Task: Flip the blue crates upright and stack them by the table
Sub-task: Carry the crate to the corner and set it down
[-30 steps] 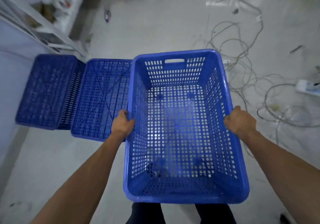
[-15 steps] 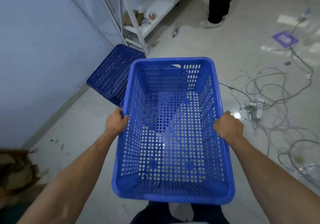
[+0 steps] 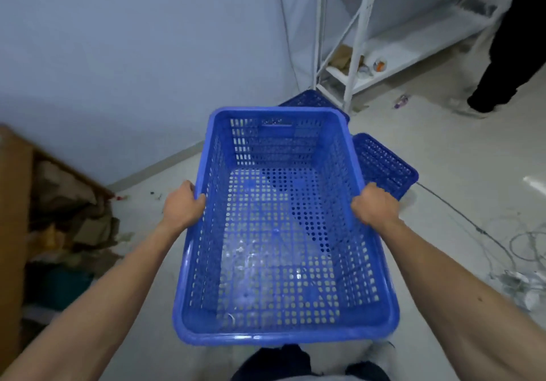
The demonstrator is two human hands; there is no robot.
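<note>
**First crate is upright and on the move**

Compared with half a second back, we've swung round to the left. The upside-down crates that peeked out past the carried crate's far-left corner now show past its far-right corner. The cardboard pile has slid well into view on its left, and our grip hasn't changed.

Left to right, everything placed off the carried crate (image 3: pixel 280 247):

Well off to its left is the cardboard pile (image 3: pixel 68 212), pushed up against the wall.

Then our left hand (image 3: pixel 181 208), fingers curled over the left long rim and clamped on it.

The crate itself is open side up, empty, and held off the floor in front of our legs. We reckon taking a hand on each long rim, roughly opposite each other, is what keeps it level while we walk.

Our right hand (image 3: pixel 373 206) is clamped on the right rim the same way.

Just past the far-right corner sits the near overturned crate (image 3: pixel 384 165), bottom up on the floor. The far overturned crate (image 3: pixel 310 100) pokes out behind the far rim. Both are still to flip.

Further beyond that corner stands the white metal frame (image 3: pixel 354 41), probably the table in question. Another person's dark legs (image 3: pixel 502 56) are to the right of it.

Loose cables (image 3: pixel 517 247) lie on the floor off the crate's right side, so we'd watch our feet there.
</note>
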